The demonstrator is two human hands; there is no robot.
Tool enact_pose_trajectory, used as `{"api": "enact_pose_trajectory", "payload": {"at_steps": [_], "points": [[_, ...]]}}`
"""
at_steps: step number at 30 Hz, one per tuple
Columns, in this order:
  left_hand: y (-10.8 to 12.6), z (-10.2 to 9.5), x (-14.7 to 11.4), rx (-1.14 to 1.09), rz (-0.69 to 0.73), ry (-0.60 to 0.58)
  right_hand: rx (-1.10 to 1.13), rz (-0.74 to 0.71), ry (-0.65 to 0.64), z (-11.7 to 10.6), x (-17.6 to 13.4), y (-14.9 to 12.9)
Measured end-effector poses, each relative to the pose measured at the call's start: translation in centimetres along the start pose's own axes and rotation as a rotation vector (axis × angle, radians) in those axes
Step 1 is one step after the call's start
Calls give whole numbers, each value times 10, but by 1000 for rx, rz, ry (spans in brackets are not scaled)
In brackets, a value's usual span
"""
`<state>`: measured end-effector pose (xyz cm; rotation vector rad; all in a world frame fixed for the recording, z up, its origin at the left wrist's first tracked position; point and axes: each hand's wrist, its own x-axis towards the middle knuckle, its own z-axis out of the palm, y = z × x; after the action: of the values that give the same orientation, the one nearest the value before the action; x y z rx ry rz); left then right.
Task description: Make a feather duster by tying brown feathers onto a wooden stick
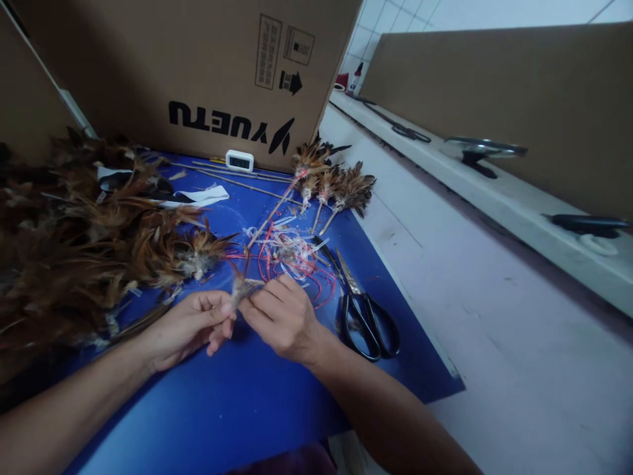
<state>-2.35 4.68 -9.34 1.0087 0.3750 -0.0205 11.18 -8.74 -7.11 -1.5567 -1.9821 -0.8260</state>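
Observation:
Between my two hands, over the blue tabletop (pixel 222 402), is a small tuft of brown-grey feathers (pixel 241 289). My left hand (pixel 205 320) pinches the tuft's lower left side between thumb and fingers. My right hand (pixel 283 316) is closed at its right side, around what looks like a thin pale stick; the fingertips are partly hidden. Just beyond the hands lies a tangle of pink and white string (pixel 297 254). Black-handled scissors (pixel 363 310) rest to the right of my right hand, blades pointing away.
A large heap of brown feathers (pixel 89 257) covers the left side. Several feather bundles on sticks (pixel 324 185) lie at the back right, near a small white digital display (pixel 240 161). A cardboard box (pixel 208 59) stands behind. A white ledge (pixel 469 185) holds tools on the right.

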Motion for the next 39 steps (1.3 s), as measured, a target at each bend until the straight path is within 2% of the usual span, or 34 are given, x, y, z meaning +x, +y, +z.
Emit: {"api": "enact_pose_trajectory", "payload": {"at_steps": [3, 9, 16, 23, 32, 39], "points": [[0, 0, 0, -3, 8, -6, 71, 75, 8, 4, -2, 0], [1, -2, 2, -33, 23, 15, 320, 318, 21, 11, -5, 1], [1, -3, 1, -51, 28, 31, 572, 462, 103, 11, -3, 0], [0, -5, 1, -36, 4, 19, 672, 454, 78, 12, -5, -2], [0, -2, 0, -39, -8, 32, 518, 410, 43, 9, -6, -2], [2, -1, 2, -61, 36, 88, 645, 536, 132, 8, -3, 0]]}}
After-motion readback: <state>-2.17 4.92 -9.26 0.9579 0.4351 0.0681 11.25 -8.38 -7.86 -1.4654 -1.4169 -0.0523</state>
